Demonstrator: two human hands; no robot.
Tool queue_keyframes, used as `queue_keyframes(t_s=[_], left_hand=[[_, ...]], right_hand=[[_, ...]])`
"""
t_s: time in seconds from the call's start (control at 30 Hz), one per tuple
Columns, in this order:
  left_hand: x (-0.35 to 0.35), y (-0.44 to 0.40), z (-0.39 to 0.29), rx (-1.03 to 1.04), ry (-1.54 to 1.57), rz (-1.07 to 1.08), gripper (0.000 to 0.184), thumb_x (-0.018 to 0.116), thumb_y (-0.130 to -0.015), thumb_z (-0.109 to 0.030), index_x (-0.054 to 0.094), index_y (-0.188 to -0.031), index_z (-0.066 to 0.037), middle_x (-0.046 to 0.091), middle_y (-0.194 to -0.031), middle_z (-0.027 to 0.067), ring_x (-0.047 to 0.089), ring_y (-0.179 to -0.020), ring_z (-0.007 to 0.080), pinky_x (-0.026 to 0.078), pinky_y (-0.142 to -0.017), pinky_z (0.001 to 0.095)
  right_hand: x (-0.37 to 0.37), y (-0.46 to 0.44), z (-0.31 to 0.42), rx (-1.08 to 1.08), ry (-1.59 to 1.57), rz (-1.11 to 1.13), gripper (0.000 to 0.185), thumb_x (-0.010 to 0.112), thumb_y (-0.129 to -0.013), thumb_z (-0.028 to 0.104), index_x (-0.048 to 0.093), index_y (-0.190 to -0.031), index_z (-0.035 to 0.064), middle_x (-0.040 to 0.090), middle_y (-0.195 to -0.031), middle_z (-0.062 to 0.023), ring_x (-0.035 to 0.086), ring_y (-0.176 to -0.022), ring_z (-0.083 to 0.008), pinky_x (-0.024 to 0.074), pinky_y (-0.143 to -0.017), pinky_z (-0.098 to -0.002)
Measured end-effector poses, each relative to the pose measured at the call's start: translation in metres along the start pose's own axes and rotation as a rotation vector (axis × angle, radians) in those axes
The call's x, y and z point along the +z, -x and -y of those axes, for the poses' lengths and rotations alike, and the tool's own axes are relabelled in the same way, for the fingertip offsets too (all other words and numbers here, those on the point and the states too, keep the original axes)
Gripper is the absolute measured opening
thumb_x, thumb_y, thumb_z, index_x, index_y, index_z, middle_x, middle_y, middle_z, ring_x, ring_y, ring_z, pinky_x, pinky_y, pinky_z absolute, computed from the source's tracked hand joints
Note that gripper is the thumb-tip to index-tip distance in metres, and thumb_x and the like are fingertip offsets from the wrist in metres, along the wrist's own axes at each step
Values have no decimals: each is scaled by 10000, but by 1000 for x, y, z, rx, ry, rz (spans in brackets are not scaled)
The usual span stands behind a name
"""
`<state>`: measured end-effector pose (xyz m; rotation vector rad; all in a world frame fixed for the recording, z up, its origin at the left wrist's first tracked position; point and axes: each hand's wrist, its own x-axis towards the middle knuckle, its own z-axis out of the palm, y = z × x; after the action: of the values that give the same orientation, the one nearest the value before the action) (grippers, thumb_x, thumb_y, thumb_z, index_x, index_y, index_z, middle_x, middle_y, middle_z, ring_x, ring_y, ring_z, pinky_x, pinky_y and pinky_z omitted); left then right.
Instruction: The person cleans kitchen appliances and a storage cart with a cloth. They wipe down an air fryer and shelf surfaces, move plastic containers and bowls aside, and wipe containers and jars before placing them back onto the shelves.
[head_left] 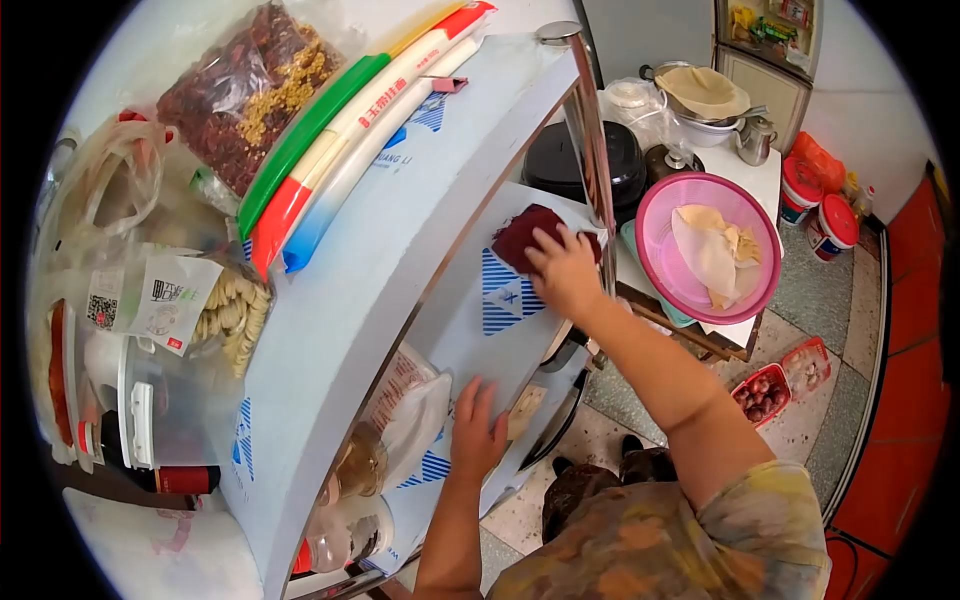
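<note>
A dark red cloth [524,237] lies bunched on the middle shelf [455,305], near its right end. My right hand [566,268] presses down on it, fingers bent over the fabric and its folds showing on both sides. My left hand [478,430] rests at the front edge of the same shelf, lower in view, its fingers stretched and holding nothing. Blue-striped printed film covers the shelf. Below it, a white plastic bag [412,425] and clear jars [358,465] stand on the lower level.
Long noodle packets [370,120], a bag of dried red chillies [235,100] and a plastic box [170,405] crowd the top shelf. To the right, a pink basin [650,240] holding pale sheets stands on a white table. A red fruit tray [762,394] lies on the floor.
</note>
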<state>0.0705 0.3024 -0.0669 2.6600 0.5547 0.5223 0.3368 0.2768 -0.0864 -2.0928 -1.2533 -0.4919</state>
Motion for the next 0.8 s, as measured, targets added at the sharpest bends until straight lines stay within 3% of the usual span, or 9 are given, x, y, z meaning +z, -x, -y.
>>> queue_keyframes(t_s=[0.1, 0.17, 0.3, 0.37, 0.47, 0.57, 0.63, 0.8], left_hand=[[1, -1, 1, 8, -9, 8, 437, 612, -744, -63, 471, -1154, -6, 385, -1266, 197, 407, -1136, 371, 359, -947, 396], [3, -1, 3, 12, 6, -34, 408, 627, -731, -66, 475, -1102, 6, 397, -1241, 201, 411, -1113, 381, 354, -939, 406], [8, 2, 7, 10, 35, -60, 361, 646, -701, -60, 481, -1017, -7, 419, -1209, 193, 413, -1094, 366, 341, -941, 404], [6, 1, 4, -23, 23, -59, 348, 650, -691, -53, 475, -990, -18, 429, -1181, 181, 413, -1077, 358, 343, -929, 404], [7, 2, 7, -6, 6, -53, 354, 654, -687, -61, 482, -995, -24, 429, -1182, 181, 417, -1079, 357, 342, -929, 410], [8, 1, 9, -2, -20, -35, 356, 663, -678, -68, 491, -987, -31, 434, -1177, 183, 422, -1074, 359, 341, -927, 417], [8, 2, 9, -29, -40, -31, 357, 675, -666, -75, 502, -975, -35, 439, -1172, 186, 427, -1069, 362, 345, -922, 421], [6, -4, 9, -12, -34, -44, 353, 693, -649, -77, 514, -951, -36, 446, -1156, 186, 440, -1050, 361, 373, -895, 412]], right_hand=[[-11, 33, 47, -230, 23, 195, 313, 530, -743, 207, 603, -1043, 153, 477, -1205, -63, 376, -1141, -319, 307, -913, -511], [-25, 60, 73, -436, -187, 182, 280, 514, -763, 216, 620, -1018, 166, 500, -1194, -48, 395, -1137, -316, 319, -906, -515], [-7, 30, 40, -498, -282, 281, 284, 564, -736, 238, 629, -1010, 201, 493, -1236, 8, 408, -1167, -226, 302, -925, -493], [11, -2, 15, -326, -123, 201, 299, 586, -719, 234, 620, -1015, 201, 474, -1250, 19, 388, -1177, -204, 273, -932, -468], [41, -54, -10, -61, -101, 187, 284, 535, -755, 129, 610, -1029, 127, 450, -1268, -55, 327, -1230, -298, 219, -975, -544], [77, -97, -8, 151, -22, 218, 291, 489, -798, 165, 591, -1064, 108, 394, -1330, -83, 275, -1271, -315, 183, -999, -552], [110, -121, -1, 212, 79, 125, 293, 469, -814, 184, 585, -1069, 100, 372, -1351, -90, 259, -1279, -319, 174, -1001, -557], [144, -162, 25, 248, -30, 202, 305, 493, -803, 196, 598, -1084, 138, 385, -1343, -38, 254, -1275, -280, 165, -998, -549]])
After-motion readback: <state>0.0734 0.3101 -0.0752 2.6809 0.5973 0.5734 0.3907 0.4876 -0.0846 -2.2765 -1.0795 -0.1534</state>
